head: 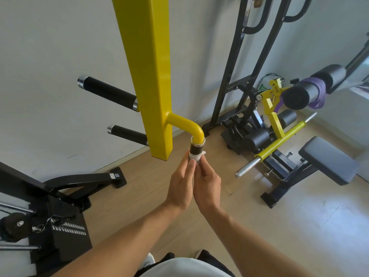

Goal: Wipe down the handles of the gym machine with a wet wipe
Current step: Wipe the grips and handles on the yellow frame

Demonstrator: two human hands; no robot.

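Pale wood flooring (269, 226) runs beneath two bare forearms reaching forward. Both the left hand (180, 186) and right hand (207, 185) pinch a white wet wipe (195, 156), wrapped around the black handle (194, 149) hanging from a curved yellow tube (187, 124) on the yellow post (151, 76). Beyond, two black grips (109, 92) project leftward, and a padded bench (329, 160) stands right.

Upright post (148, 72) centre, curved handle (194, 144) off its right side, two straight handles (108, 92) off its left; both hands (194, 184) below the curved handle; weight stack (60, 222) lower left; bench (327, 159) right, barbell (275, 146) between bench and post
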